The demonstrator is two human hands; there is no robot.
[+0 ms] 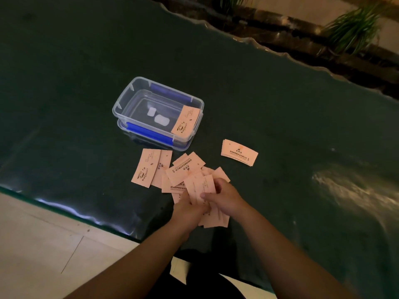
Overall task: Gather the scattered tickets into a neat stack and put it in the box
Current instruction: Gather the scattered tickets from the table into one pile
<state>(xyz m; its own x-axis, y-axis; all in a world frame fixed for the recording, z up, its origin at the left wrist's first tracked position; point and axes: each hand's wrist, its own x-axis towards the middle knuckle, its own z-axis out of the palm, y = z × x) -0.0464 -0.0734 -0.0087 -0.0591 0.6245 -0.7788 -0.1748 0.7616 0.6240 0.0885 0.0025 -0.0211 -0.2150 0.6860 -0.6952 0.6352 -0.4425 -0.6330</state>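
Observation:
Pale orange tickets lie scattered on the dark table just in front of a clear plastic box (123,104) with blue clips. One ticket (185,120) leans on the box's right rim. A loose pile (183,171) spreads below the box, with one ticket (146,167) at its left end. A small neat stack (239,152) lies apart to the right. My left hand (190,209) and my right hand (224,196) meet over the near end of the pile, both closed on a fanned bunch of tickets (203,186).
The table (64,93) is dark green with a wavy glass edge running along the near left and far right. Light floor tiles (38,238) lie below left. Potted plants (354,29) stand beyond the far edge.

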